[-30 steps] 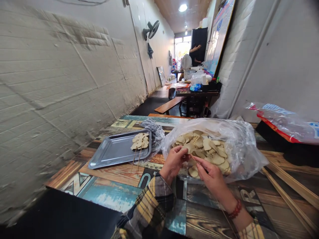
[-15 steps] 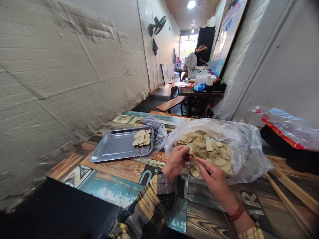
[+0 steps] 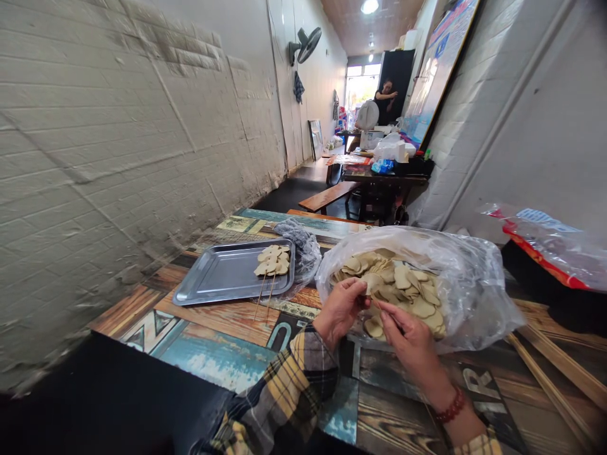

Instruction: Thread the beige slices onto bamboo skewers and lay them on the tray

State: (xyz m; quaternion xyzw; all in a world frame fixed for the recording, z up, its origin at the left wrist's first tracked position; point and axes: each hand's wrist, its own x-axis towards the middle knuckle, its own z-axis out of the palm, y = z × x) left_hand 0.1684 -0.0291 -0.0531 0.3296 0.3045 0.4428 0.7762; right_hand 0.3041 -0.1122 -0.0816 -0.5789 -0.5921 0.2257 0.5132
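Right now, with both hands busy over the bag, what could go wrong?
1. The thin stick in the right hand points toward the fingers of the left hand, so a slip might prick them.
2. Two sticks jut past the near rim of the tray; the left sleeve might catch them.
3. Loose slices lie near the open mouth of the plastic bag; a tug could spill some.
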